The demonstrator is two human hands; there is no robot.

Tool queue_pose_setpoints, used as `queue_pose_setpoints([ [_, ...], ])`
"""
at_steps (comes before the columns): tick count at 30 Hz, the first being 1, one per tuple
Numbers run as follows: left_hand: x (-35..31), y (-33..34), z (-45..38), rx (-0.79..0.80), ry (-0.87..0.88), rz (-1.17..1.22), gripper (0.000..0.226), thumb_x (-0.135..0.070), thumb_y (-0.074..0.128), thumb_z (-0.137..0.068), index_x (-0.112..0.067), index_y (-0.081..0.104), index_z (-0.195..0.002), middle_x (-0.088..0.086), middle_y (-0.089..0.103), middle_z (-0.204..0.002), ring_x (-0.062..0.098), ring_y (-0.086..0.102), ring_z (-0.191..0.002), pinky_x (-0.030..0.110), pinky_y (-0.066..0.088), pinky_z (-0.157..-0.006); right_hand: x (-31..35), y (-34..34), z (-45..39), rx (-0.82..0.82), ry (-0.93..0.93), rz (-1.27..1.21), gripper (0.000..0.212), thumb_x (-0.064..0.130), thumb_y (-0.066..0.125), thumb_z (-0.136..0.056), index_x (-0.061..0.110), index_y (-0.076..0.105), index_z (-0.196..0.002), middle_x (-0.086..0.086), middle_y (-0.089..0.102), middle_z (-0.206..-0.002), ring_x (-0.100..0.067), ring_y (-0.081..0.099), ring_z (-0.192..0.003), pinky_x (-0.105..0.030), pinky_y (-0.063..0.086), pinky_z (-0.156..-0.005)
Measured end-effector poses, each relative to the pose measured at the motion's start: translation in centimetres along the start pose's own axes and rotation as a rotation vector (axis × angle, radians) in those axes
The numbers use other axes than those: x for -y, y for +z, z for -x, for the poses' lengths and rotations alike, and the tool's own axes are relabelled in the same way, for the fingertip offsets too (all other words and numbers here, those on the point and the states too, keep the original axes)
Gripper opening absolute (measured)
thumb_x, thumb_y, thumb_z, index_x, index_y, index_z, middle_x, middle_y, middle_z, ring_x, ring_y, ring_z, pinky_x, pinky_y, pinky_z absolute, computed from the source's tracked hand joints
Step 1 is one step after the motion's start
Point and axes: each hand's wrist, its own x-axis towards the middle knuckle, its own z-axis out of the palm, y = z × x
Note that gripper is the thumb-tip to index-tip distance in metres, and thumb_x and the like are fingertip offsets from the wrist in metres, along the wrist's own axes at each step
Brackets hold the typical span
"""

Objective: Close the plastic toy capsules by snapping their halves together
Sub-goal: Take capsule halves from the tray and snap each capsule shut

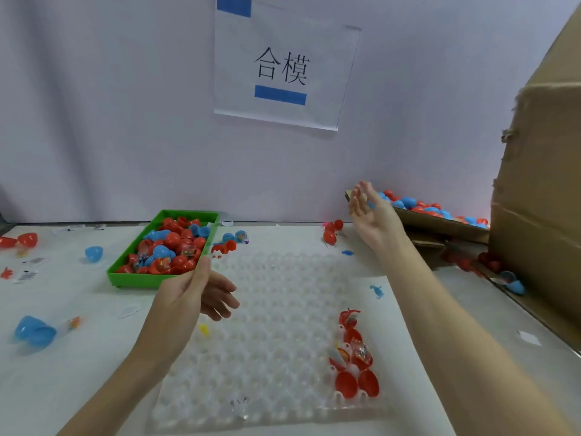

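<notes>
Hands hover apart, fingers loose: left hand (pixel 201 297) over the clear dimpled tray (pixel 267 309), right hand (pixel 371 212) raised near the cardboard box (pixel 440 223), possibly empty. Red capsules (pixel 356 366) sit in the tray's near-right dimples.

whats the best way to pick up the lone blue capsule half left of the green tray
Take the blue capsule half from above, thumb and fingers pinching across its rounded sides. It lies alone on the white table with open space all round, so nothing blocks a top-down grip. The left hand, open and empty, is nearest. Whether its open rim faces up is unclear.
</notes>
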Motion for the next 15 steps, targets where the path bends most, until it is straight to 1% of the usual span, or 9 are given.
queue_pose_setpoints([
  [2, 0.0, 0.0, 0.0, 0.015, 0.021, -0.014, 0.061, -0.05, 0.043, -0.1, -0.002, 0.075, -0.083, 0.016, 0.076, -0.074, 0.03, 0.072, -0.063, 0.025, 0.058, -0.055, -1.1, -0.9, 1.8, 0.05, -0.016, 0.222, 0.019, 0.017, 0.058, -0.104, 0.006, 0.069, -0.115, -0.003, 0.066, -0.096, -0.01, 0.063, -0.084, -0.021, 0.053, -0.078],
  [5, 0.1, 0.4, 0.4, 0.07, 0.092, -0.095, 0.047, -0.044, 0.051, -0.097, -0.006, 0.075, -0.082, 0.012, 0.076, -0.072, 0.026, 0.069, -0.061, 0.025, 0.056, -0.056, -2.6, -2.7, 5.6, 0.167, -0.096, 0.62, 0.018, 0.017, 0.061, -0.102, 0.011, 0.077, -0.106, -0.005, 0.072, -0.088, -0.012, 0.065, -0.077, -0.022, 0.054, -0.071],
  [7, 0.3, 0.9, 0.8, 0.121, 0.118, -0.142, 0.041, -0.042, 0.054, -0.095, -0.01, 0.074, -0.081, 0.01, 0.076, -0.072, 0.022, 0.068, -0.061, 0.024, 0.055, -0.057, -3.4, -3.9, 7.9, 0.251, -0.135, 0.947, 0.017, 0.023, 0.064, -0.101, 0.019, 0.081, -0.101, -0.004, 0.075, -0.089, -0.013, 0.065, -0.074, -0.021, 0.054, -0.066],
  [9, 0.2, 1.5, 1.4, 0.158, 0.151, -0.219, 0.036, -0.045, 0.056, -0.093, -0.017, 0.074, -0.08, 0.003, 0.076, -0.074, 0.016, 0.069, -0.063, 0.023, 0.054, -0.06, -4.0, -4.7, 9.4, 0.359, -0.121, 1.206, 0.013, 0.029, 0.068, -0.098, 0.026, 0.08, -0.099, 0.002, 0.076, -0.086, -0.009, 0.065, -0.069, -0.018, 0.051, -0.062],
  [10, 0.1, 1.8, 1.7, 0.173, 0.196, -0.294, 0.033, -0.047, 0.056, -0.093, -0.022, 0.074, -0.081, -0.002, 0.077, -0.076, 0.014, 0.069, -0.066, 0.023, 0.054, -0.061, -4.1, -4.9, 9.8, 0.404, -0.111, 1.328, 0.011, 0.031, 0.069, -0.097, 0.029, 0.079, -0.098, 0.007, 0.076, -0.086, -0.008, 0.066, -0.068, -0.016, 0.051, -0.061],
  [12, 0.2, 2.6, 2.7, 0.224, 0.346, -0.441, 0.022, -0.046, 0.06, -0.095, -0.03, 0.073, -0.088, -0.012, 0.075, -0.082, 0.014, 0.07, -0.076, 0.023, 0.054, -0.065, -4.1, -5.3, 10.1, 0.459, -0.116, 1.517, 0.008, 0.033, 0.07, -0.095, 0.034, 0.078, -0.097, 0.016, 0.075, -0.087, -0.005, 0.069, -0.073, -0.013, 0.051, -0.062],
  [14, 0.4, 3.8, 3.9, 0.311, 0.557, -0.54, 0.013, -0.04, 0.067, -0.099, -0.029, 0.073, -0.101, -0.018, 0.071, -0.095, 0.01, 0.067, -0.09, 0.021, 0.053, -0.074, -3.7, -5.6, 10.2, 0.487, -0.136, 1.586, 0.007, 0.032, 0.072, -0.094, 0.034, 0.079, -0.095, 0.018, 0.075, -0.09, -0.005, 0.067, -0.073, -0.015, 0.051, -0.061],
  [15, 0.6, 4.4, 4.6, 0.363, 0.679, -0.617, 0.015, -0.038, 0.067, -0.1, -0.026, 0.072, -0.108, -0.017, 0.069, -0.102, 0.007, 0.064, -0.097, 0.021, 0.052, -0.079, -3.4, -5.8, 10.2, 0.511, -0.132, 1.604, 0.007, 0.032, 0.073, -0.093, 0.034, 0.08, -0.094, 0.018, 0.075, -0.09, -0.005, 0.066, -0.071, -0.017, 0.051, -0.06],
])
